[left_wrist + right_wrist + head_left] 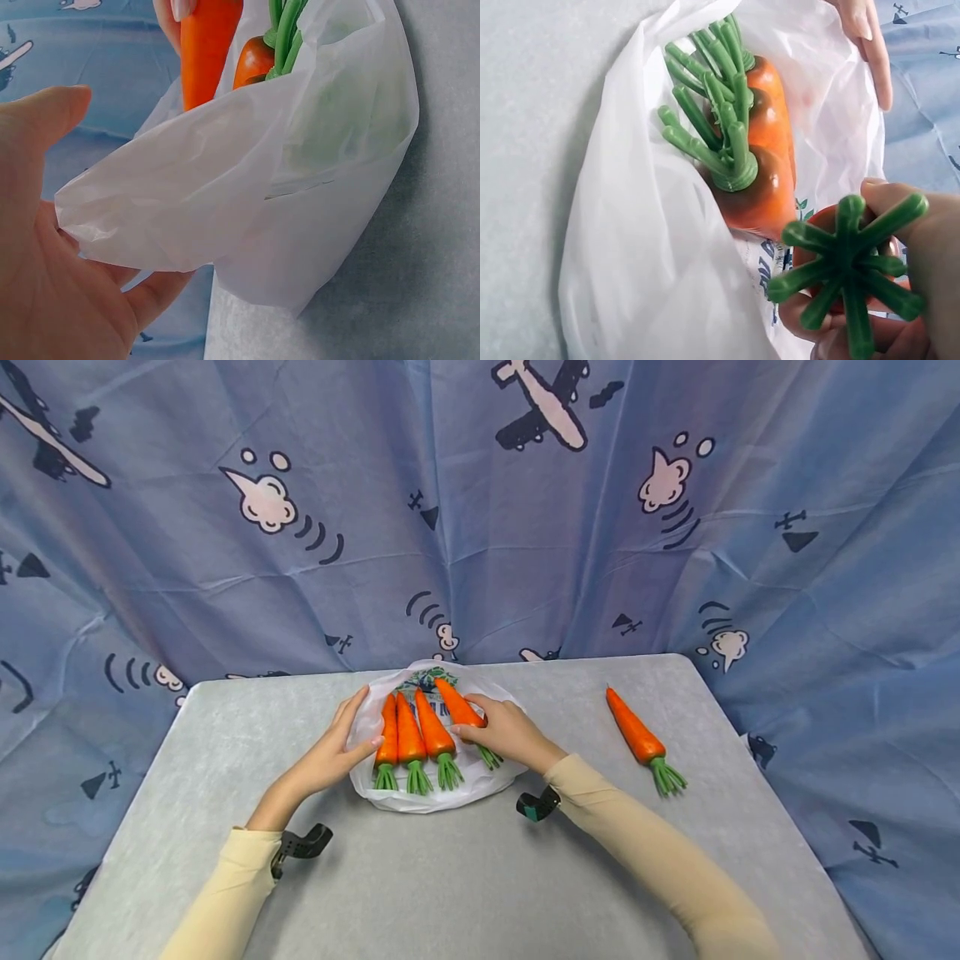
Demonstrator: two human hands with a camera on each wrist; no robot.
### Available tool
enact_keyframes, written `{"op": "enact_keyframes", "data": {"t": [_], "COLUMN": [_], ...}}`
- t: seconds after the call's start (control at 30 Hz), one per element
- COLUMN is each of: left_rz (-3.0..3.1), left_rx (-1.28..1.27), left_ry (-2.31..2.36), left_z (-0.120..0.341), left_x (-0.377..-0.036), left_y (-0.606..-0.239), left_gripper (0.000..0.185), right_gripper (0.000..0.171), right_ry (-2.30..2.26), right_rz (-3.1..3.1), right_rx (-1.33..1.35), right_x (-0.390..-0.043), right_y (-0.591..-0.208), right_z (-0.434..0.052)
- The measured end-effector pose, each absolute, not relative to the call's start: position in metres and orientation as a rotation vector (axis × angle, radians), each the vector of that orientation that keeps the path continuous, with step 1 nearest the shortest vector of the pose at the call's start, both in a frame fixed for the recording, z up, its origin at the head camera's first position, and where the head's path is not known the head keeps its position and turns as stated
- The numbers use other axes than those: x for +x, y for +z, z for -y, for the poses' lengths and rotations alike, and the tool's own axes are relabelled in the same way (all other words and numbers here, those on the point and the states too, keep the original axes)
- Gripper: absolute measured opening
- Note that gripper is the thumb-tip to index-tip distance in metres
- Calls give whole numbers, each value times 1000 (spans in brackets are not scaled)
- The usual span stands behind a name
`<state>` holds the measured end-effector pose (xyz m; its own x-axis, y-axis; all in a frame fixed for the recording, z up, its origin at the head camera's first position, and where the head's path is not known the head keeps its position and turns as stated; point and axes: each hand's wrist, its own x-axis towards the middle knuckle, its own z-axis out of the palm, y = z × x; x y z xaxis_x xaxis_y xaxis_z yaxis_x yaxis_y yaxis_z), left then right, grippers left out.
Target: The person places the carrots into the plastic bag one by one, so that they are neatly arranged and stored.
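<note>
A white plastic bag (427,797) lies flat in the middle of the grey table (450,893). Three orange carrots with green tops (410,735) rest side by side on it, tips pointing away from me. My right hand (491,720) grips a fourth carrot (457,703) at the right of the row; the right wrist view shows its green top (847,266) between my fingers, beside the other carrots (761,172). My left hand (360,722) touches the bag's left edge, palm open, with the plastic (300,187) lying over its fingers (150,296). Another carrot (636,737) lies alone on the right.
A blue curtain printed with aeroplanes (480,527) hangs close behind the table and drapes down both sides. The table's far corners are rounded. Black camera mounts sit at both wrists (303,843) (536,804).
</note>
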<state>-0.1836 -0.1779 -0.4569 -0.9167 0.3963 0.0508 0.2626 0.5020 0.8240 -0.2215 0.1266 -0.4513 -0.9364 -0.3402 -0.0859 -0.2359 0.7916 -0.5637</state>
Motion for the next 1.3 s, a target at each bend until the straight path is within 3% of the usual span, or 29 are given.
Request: {"op": "enact_keyframes", "data": {"t": [0.87, 1.3], "left_rz": [-2598, -2596], "left_rx": [575, 577], "left_ry": [1379, 1385], "left_z": [180, 180], "left_x": [-184, -183], "left_y": [-458, -457], "left_gripper": [85, 85], "right_gripper": [70, 69], "right_ry": [-807, -806], "right_rz": [-2801, -2777], "right_rx": [-443, -462], "right_x": [-244, -239], "right_y": [-471, -477], "right_z": [-110, -109]}}
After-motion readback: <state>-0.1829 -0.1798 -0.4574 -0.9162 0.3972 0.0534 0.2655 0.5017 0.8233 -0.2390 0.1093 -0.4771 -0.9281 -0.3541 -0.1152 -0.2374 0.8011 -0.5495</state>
